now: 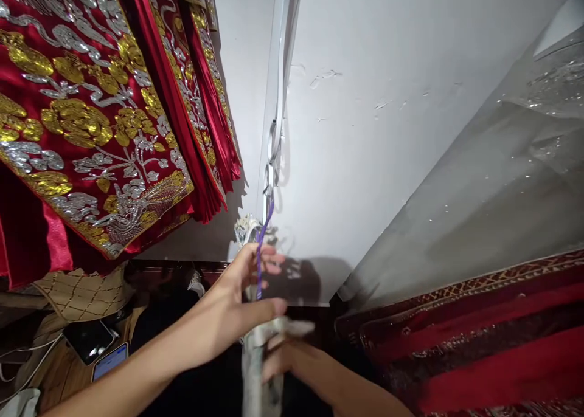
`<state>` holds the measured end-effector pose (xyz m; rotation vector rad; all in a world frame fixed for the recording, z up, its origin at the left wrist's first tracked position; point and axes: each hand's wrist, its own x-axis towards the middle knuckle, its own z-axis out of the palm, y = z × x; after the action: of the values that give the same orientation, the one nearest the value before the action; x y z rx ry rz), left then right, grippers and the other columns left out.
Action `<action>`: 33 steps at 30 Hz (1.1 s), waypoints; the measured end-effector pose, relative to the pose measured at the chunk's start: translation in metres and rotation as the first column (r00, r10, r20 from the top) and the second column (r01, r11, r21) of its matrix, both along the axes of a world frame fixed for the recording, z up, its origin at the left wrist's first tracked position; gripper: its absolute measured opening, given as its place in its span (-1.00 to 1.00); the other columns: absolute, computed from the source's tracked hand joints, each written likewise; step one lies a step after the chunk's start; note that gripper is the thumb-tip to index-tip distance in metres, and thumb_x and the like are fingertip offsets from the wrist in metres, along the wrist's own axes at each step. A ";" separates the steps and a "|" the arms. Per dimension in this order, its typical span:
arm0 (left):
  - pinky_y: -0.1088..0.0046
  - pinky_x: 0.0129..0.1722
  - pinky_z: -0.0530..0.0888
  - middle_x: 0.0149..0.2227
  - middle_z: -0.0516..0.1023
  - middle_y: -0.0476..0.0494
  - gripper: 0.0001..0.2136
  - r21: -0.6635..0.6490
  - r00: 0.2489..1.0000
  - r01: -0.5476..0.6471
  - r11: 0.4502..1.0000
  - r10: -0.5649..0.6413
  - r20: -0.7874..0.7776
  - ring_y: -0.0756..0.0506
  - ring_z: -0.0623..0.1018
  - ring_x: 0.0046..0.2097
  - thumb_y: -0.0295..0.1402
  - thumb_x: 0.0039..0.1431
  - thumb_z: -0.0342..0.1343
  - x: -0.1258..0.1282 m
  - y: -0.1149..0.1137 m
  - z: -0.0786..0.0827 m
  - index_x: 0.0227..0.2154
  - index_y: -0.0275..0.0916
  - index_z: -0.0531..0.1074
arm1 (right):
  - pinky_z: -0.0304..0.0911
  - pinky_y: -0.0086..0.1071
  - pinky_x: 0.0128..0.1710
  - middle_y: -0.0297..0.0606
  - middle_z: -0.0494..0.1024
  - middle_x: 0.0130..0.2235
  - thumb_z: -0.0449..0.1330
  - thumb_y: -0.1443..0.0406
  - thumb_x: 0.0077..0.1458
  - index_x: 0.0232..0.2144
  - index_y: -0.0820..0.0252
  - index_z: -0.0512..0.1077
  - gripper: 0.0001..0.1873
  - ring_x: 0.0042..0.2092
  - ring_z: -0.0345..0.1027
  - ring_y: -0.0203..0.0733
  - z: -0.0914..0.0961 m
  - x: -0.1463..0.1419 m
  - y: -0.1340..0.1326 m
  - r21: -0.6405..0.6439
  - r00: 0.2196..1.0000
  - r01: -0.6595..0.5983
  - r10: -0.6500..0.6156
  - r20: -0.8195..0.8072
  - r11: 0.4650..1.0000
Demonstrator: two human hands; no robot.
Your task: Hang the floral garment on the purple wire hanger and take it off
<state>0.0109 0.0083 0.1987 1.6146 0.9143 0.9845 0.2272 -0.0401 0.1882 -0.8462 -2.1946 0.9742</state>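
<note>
A purple cord [264, 234] hangs from a white looped strap [269, 177] on the wall. My left hand [237, 301] is beside the cord, its thumb and fingers spread apart; the cord runs down between them without being gripped. Below it, my right hand [289, 356] has its fingers wrapped around a long whitish-grey bundle [260, 377] that is blurred by motion, so its kind is unclear. Just above the left hand, a white, frilly thing [246, 225] shows in part against the wall.
Red garments [100, 119] with gold and silver embroidery hang at left. Clear plastic sheeting [479, 180] covers the right side above red patterned fabric [493, 344]. Phones, one a lit phone [109, 362], lie with white cables on a wooden surface [68, 374] at lower left.
</note>
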 end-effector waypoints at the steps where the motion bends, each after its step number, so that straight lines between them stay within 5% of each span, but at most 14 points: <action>1: 0.34 -0.10 0.54 0.06 0.50 -0.15 -0.52 -0.069 1.000 0.025 0.997 -0.025 0.000 -0.16 0.54 -0.01 -0.36 0.08 0.24 -0.008 -0.011 -0.003 0.08 0.01 0.31 | 0.52 -0.26 -0.11 -0.52 0.61 -0.10 0.31 0.22 0.01 0.00 -0.53 0.43 -0.48 -0.06 0.54 -0.03 -0.002 -0.004 0.006 -0.037 0.997 -0.078 0.078 0.004 0.996; 3: 0.36 -0.18 0.57 -0.05 0.56 -0.11 -0.59 -0.179 0.993 0.082 0.980 -0.096 -0.073 -0.13 0.59 -0.14 -0.39 0.15 0.14 -0.032 -0.031 -0.005 0.06 0.05 0.35 | 0.38 -0.24 0.10 -0.48 0.53 0.04 0.25 0.21 0.10 0.06 -0.43 0.38 -0.52 0.10 0.42 -0.05 -0.012 -0.002 0.025 -0.039 0.999 -0.015 0.013 -0.053 0.999; 4: 0.36 -0.20 0.58 -0.11 0.59 -0.08 -0.60 -0.206 0.981 0.098 0.974 -0.129 -0.144 -0.12 0.60 -0.21 -0.39 0.18 0.10 -0.047 -0.040 -0.003 0.08 0.09 0.37 | 0.28 -0.20 0.19 -0.42 0.46 0.11 0.22 0.17 0.14 0.08 -0.36 0.36 -0.55 0.18 0.33 -0.03 -0.019 0.002 0.038 0.020 0.986 0.130 -0.128 -0.104 0.991; 7: 0.38 -0.22 0.59 -0.15 0.63 -0.03 -0.64 -0.068 0.925 0.029 0.997 -0.053 -0.377 -0.17 0.62 -0.21 -0.33 0.15 0.15 -0.089 -0.055 0.008 0.01 0.16 0.47 | 0.12 -0.07 0.25 -0.21 0.20 0.28 0.17 0.10 0.20 0.22 -0.13 0.24 -0.45 0.30 0.08 0.05 -0.040 0.018 0.071 0.135 0.865 0.496 -0.473 -0.168 0.858; 10: 0.36 -0.22 0.57 -0.21 0.63 -0.07 -0.83 0.065 0.893 -0.047 0.997 0.071 -0.444 -0.18 0.61 -0.20 -0.25 0.24 0.06 -0.110 -0.041 0.019 -0.23 0.03 0.55 | 0.34 -0.24 -0.04 -0.17 0.47 -0.05 0.12 0.03 0.23 -0.09 0.09 0.48 -0.65 -0.03 0.37 -0.04 -0.054 0.025 0.087 0.015 0.932 0.355 -0.353 -0.080 0.935; 13: 0.30 -0.18 0.57 -0.28 0.61 -0.11 -0.85 0.207 0.920 -0.158 0.966 0.220 -0.324 -0.18 0.61 -0.22 -0.21 0.25 0.07 -0.112 -0.009 0.022 -0.26 -0.07 0.51 | 0.24 -0.41 -0.43 -0.34 0.37 -0.51 0.09 -0.01 0.24 -0.56 0.19 0.39 -0.52 -0.45 0.25 -0.25 -0.056 0.022 0.091 -0.217 0.966 0.185 -0.218 -0.138 0.958; 15: 0.23 -0.05 0.55 -0.16 0.61 -0.15 -0.79 0.328 0.903 -0.313 0.891 0.387 -0.189 -0.21 0.60 -0.10 -0.21 0.16 0.19 -0.109 0.008 0.021 -0.15 -0.10 0.49 | 0.16 -0.42 -0.52 -0.36 0.34 -0.57 0.16 -0.03 0.17 -0.60 0.19 0.34 -0.51 -0.52 0.20 -0.28 -0.049 0.017 0.098 -0.350 0.896 0.246 -0.349 -0.274 0.904; 19: 0.12 0.19 0.41 0.04 0.52 -0.15 -0.70 0.499 0.770 -0.587 0.638 0.630 0.100 -0.22 0.49 0.11 -0.23 0.16 0.21 -0.100 0.017 0.017 -0.04 -0.08 0.44 | 0.26 -0.34 -0.53 -0.29 0.48 -0.56 0.27 -0.06 0.03 -0.48 0.19 0.45 -0.57 -0.53 0.36 -0.15 -0.018 0.015 0.124 -0.500 0.638 0.391 -0.619 -0.458 0.773; 21: 0.15 0.15 0.42 -0.04 0.51 -0.12 -0.81 0.527 0.697 -0.678 0.513 0.677 0.237 -0.19 0.49 0.06 -0.28 0.22 0.15 -0.091 0.015 0.011 -0.10 -0.08 0.45 | 0.33 -0.31 -0.51 -0.26 0.52 -0.54 0.28 -0.06 0.01 -0.42 0.17 0.48 -0.59 -0.50 0.43 -0.09 -0.006 0.021 0.135 -0.487 0.552 0.427 -0.646 -0.527 0.762; 23: 0.22 0.04 0.46 -0.14 0.50 -0.10 -0.88 0.531 0.654 -0.720 0.446 0.692 0.306 -0.15 0.51 -0.04 -0.31 0.25 0.12 -0.078 0.016 0.000 -0.17 -0.11 0.45 | 0.38 -0.30 -0.48 -0.25 0.54 -0.53 0.28 -0.06 0.02 -0.40 0.16 0.49 -0.60 -0.48 0.47 -0.06 -0.005 0.030 0.139 -0.472 0.493 0.459 -0.658 -0.569 0.752; 25: 0.30 -0.10 0.47 -0.23 0.49 -0.07 -0.91 0.524 0.663 -0.705 0.477 0.706 0.250 -0.12 0.50 -0.16 -0.30 0.24 0.12 -0.061 0.019 -0.017 -0.22 -0.13 0.44 | 0.41 -0.29 -0.47 -0.25 0.54 -0.55 0.28 -0.06 0.02 -0.41 0.15 0.48 -0.60 -0.47 0.50 -0.04 -0.016 0.042 0.136 -0.487 0.431 0.510 -0.701 -0.569 0.709; 30: 0.43 -0.41 0.30 -0.55 0.35 0.00 -0.65 0.340 0.825 -0.450 0.826 0.530 -0.197 -0.05 0.36 -0.46 -0.09 0.27 0.03 -0.015 0.023 -0.065 -0.54 -0.18 0.40 | 0.41 -0.27 -0.53 -0.26 0.53 -0.60 0.32 -0.07 -0.06 -0.44 0.16 0.49 -0.59 -0.47 0.51 0.01 -0.056 0.061 0.113 -0.614 0.343 0.533 -0.812 -0.473 0.582; 33: 0.43 -0.43 0.26 -0.57 0.39 0.00 -0.59 0.184 0.850 -0.302 0.935 0.352 -0.393 -0.07 0.40 -0.47 0.06 0.22 0.01 -0.001 0.024 -0.092 -0.52 -0.17 0.42 | 0.39 -0.29 -0.54 -0.26 0.56 -0.56 0.31 -0.08 -0.04 -0.42 0.17 0.50 -0.57 -0.46 0.51 -0.01 -0.062 0.062 0.112 -0.633 0.343 0.517 -0.817 -0.463 0.576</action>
<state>0.0097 0.0322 0.1069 1.8476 1.4931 0.9441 0.2888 0.0715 0.1259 -1.1623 -0.7697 1.0248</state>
